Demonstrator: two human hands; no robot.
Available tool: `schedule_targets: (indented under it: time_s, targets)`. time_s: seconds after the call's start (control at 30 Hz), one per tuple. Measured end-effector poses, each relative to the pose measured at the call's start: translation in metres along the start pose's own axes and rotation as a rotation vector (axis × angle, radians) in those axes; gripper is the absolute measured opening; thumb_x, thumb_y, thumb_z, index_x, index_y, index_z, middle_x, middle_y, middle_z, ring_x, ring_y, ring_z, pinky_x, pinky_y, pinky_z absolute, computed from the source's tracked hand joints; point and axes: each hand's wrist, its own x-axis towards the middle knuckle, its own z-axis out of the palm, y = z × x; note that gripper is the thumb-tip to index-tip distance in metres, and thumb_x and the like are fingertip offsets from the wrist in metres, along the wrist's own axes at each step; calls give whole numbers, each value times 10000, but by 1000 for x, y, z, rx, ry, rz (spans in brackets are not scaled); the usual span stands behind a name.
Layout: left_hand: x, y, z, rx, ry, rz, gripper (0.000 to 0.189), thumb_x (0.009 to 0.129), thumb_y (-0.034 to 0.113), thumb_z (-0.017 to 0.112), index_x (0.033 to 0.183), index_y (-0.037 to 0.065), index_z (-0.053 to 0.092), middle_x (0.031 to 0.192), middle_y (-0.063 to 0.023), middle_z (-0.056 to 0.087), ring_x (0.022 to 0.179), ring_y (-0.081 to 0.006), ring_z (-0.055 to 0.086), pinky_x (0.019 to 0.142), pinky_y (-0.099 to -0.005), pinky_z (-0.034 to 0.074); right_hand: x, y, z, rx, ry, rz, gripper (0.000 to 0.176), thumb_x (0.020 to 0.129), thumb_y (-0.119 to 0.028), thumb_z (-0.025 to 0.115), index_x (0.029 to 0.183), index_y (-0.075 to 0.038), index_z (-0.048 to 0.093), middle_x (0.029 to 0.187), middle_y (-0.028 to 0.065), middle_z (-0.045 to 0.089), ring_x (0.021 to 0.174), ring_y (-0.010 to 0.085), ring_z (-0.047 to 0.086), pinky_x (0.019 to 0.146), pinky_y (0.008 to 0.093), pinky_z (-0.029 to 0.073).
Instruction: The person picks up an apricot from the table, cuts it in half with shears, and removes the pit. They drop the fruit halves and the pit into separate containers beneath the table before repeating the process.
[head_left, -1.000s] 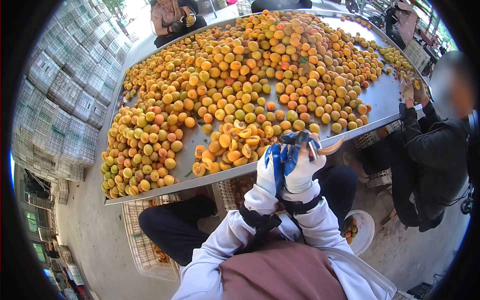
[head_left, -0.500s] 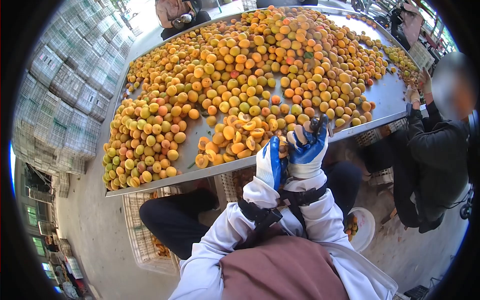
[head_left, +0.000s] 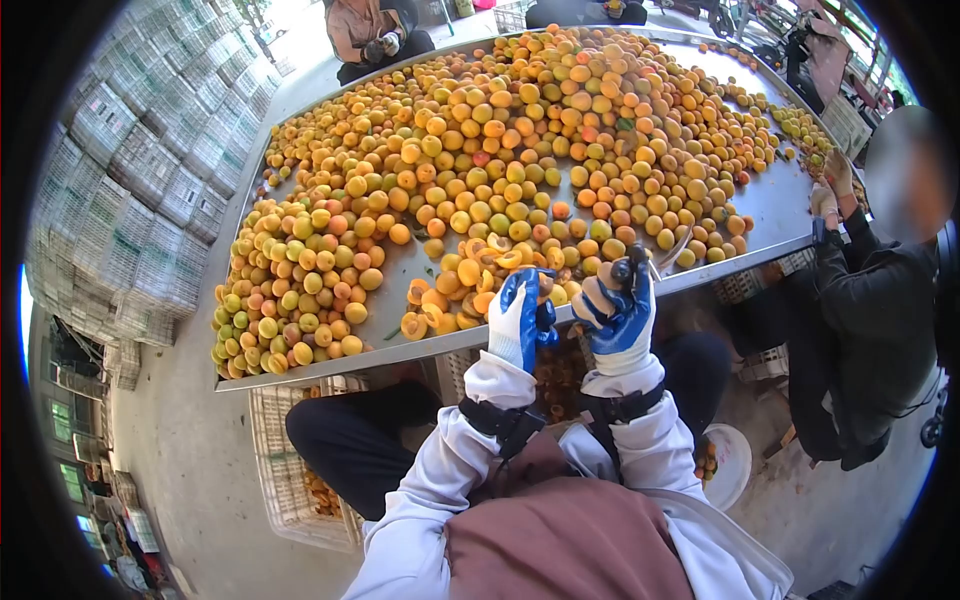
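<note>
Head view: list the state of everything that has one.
Left hand: gloved, fingers curled, hold unclear.
Right hand: gloved, shut on knife.
Apricots: whole, heaped on table.
Halves: cut open, piled by the hands.
Crates: stacked.
Bucket: upright, fruit inside.

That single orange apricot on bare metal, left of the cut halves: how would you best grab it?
Probably pinch the lone apricot across its round middle, coming from above and the near side: it is round and bare table lies there, leaving finger room. The left hand is nearer; the right hand grips a knife.
</note>
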Motion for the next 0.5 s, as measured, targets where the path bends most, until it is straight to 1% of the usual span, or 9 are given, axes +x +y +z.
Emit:
schedule_targets:
  time_s: [0.07, 0.13, 0.17, 0.23, 0.27, 0.3, 0.37, 0.4, 0.5]
  targets:
    - [-3, 17, -3, 10, -23, -3, 253, 1027, 283, 594, 1206, 107, 625, 906, 15, 626, 643, -65, 558, 474, -232, 430, -3, 1, 6, -364, 220, 7, 285, 1062, -319, 513, 897, -94, 567, 655, -19, 466, 437, 106, 395, 380, 259, 313]
    - [-7, 25, -6, 240, -52, 227, 329, 1007, 182, 625, 1314, 71, 583, 1036, -32, 658, 775, -115, 626, 608, -279, 517, -8, 6, 13, -643, 333, 73, 237, 1018, -273, 611, 889, -74, 611, 618, -7, 527, 425, 94, 450, 395, 247, 357]
    - [0, 14, -18, 567, -34, 498, 470, 941, 54, 652, 1395, 50, 529, 1186, -105, 664, 982, -222, 665, 821, -320, 535, -11, 9, 16, -795, 400, 110, 230, 1004, -264, 637, 885, -67, 628, 610, 0, 547, 426, 90, 469, 399, 246, 364]
    - [-18, 40, -11, 870, -102, 788, 597, 834, -33, 661, 1408, 47, 518, 1272, -161, 640, 1114, -326, 639, 954, -351, 501, -14, 12, 16, -795, 427, 150, 232, 990, -266, 660, 901, -52, 666, 618, 6, 577, 441, 78, 494, 403, 242, 366]
    - [-24, 45, -14, 1012, -108, 783, 666, 761, -24, 679, 1403, 69, 527, 1345, -146, 604, 1221, -364, 576, 1052, -417, 442, -15, 10, 10, -854, 382, 199, 237, 993, -266, 657, 912, -45, 674, 615, 4, 577, 441, 76, 493, 401, 244, 364]
    - [-23, 47, -16, 1016, -106, 780, 666, 761, -24, 679, 1403, 69, 527, 1345, -146, 604, 1221, -364, 576, 1052, -417, 442, -16, 10, 10, -914, 336, 248, 242, 996, -267, 653, 923, -38, 683, 611, 1, 576, 441, 75, 492, 399, 246, 362]
    - [-16, 47, -18, 1258, -134, 1055, 670, 761, 32, 711, 1404, 97, 533, 1398, -110, 577, 1320, -366, 495, 1137, -514, 329, -19, 9, 13, -971, 317, 283, 252, 996, -268, 654, 959, -23, 697, 605, -8, 566, 453, 64, 490, 412, 241, 369]
    - [-14, 45, -18, 1254, -148, 1033, 648, 784, 103, 720, 1404, 122, 536, 1435, -86, 550, 1384, -375, 416, 1162, -566, 249, -21, 10, 13, -945, 270, 294, 251, 998, -266, 652, 972, -21, 698, 609, -11, 565, 461, 62, 489, 420, 237, 369]
    - [-7, 33, -21, 1242, -181, 1010, 639, 807, 143, 714, 1419, 133, 532, 1445, -86, 540, 1386, -388, 407, 1165, -551, 258, -25, 10, 10, -735, 250, 343, 226, 999, -252, 649, 1019, -31, 691, 636, -12, 563, 491, 56, 487, 435, 231, 360]
